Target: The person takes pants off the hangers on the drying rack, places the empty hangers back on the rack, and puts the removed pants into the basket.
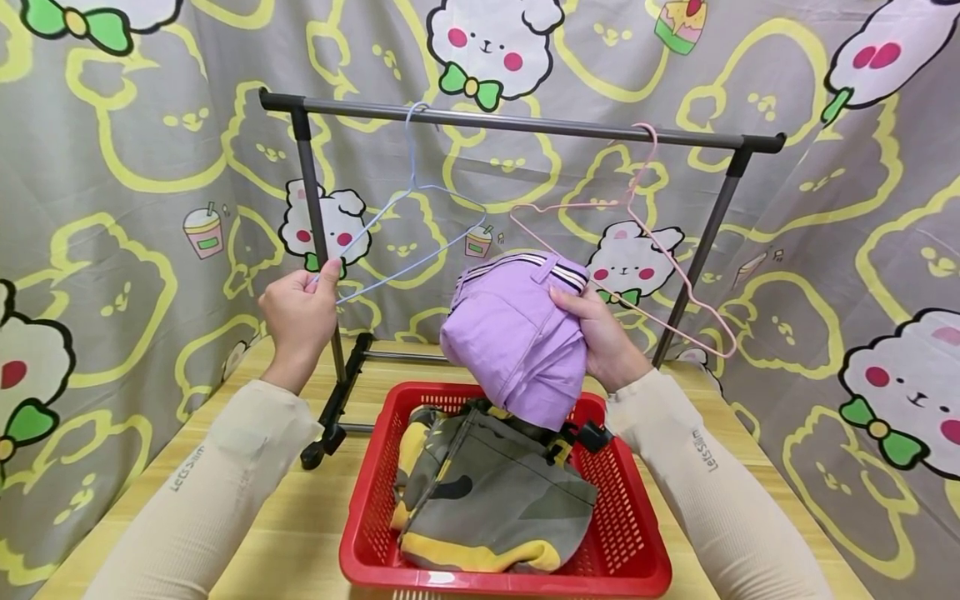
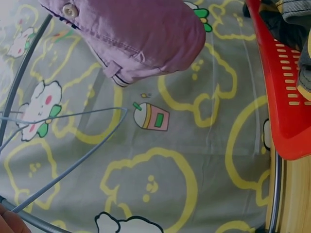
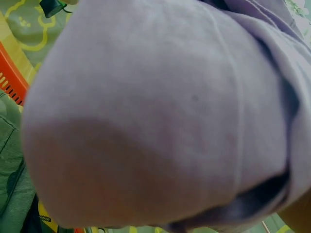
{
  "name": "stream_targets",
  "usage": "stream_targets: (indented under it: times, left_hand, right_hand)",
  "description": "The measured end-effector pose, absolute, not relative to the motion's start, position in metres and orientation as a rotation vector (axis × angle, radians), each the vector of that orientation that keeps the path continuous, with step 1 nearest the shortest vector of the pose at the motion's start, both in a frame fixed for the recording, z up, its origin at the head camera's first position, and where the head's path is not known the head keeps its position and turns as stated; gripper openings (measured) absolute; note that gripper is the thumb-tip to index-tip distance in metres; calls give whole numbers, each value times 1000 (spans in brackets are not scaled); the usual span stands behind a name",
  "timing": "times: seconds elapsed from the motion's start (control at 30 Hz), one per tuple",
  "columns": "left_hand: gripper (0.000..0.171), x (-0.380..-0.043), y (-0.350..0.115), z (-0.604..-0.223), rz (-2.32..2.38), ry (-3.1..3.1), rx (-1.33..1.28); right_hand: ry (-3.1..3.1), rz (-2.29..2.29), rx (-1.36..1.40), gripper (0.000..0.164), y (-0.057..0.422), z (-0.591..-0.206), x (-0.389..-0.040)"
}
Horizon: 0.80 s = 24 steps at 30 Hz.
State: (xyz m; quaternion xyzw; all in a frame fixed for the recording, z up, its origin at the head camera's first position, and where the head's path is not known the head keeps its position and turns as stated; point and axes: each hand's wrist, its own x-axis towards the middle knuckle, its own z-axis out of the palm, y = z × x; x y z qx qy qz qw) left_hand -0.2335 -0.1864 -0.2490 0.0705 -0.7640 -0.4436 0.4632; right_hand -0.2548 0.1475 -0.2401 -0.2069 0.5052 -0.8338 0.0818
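Note:
With curled fingers and thumb, my left hand (image 1: 300, 323) grips the left corner of a light blue wire hanger (image 1: 412, 154), which hooks over the rack's bar. The left wrist view shows that hanger (image 2: 63, 176) stretching out from the hand. My right hand (image 1: 609, 337) holds a pair of bunched purple pants (image 1: 517, 333) near the striped waistband, thumb on the front. They hang above the basket, apart from the blue hanger. A button shows on the pants (image 2: 146, 36) in the left wrist view. In the right wrist view the purple cloth (image 3: 160, 87) hides the fingers.
A grey metal rack (image 1: 525, 122) stands on the wooden table (image 1: 292, 517). A pink hanger (image 1: 663, 248) hangs on its right side, behind the pants. In front, a red basket (image 1: 652, 575) contains a camouflage garment (image 1: 495, 475). A patterned curtain (image 1: 150, 133) surrounds the table.

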Motion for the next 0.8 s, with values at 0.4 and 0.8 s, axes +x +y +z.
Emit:
stream_targets:
  times: [0.4, 0.8]
  left_hand:
    - [59, -233, -187, -248, -1098, -1886, 174]
    - [56, -235, -188, -246, -1185, -1978, 178]
  right_hand:
    - [1535, -2497, -612, 20, 149, -242, -252]
    - [1572, -2478, -601, 23, 157, -245, -247]
